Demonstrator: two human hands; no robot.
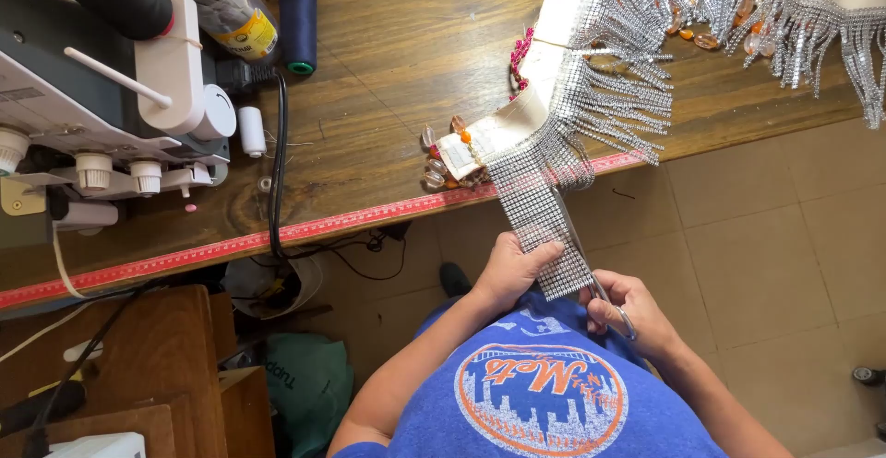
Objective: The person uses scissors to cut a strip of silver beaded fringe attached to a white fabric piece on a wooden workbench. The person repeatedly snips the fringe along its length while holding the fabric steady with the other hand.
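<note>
A silver rhinestone mesh strip (540, 214) hangs off the front edge of the wooden table (388, 80) toward me. My left hand (512, 269) pinches its lower left edge. My right hand (632, 315) grips metal scissors (591, 269), whose blades run up along the strip's right side. The strip joins a cream garment piece (554, 61) on the table, trimmed with silver rhinestone fringe (628, 80) and orange and clear beads (443, 149).
A white sewing machine (101, 80) stands at the table's left, with a dark blue thread spool (297, 20) and a black cable (277, 154) beside it. A red measuring tape (277, 234) runs along the table edge. Wooden furniture (157, 366) sits lower left; tiled floor at right.
</note>
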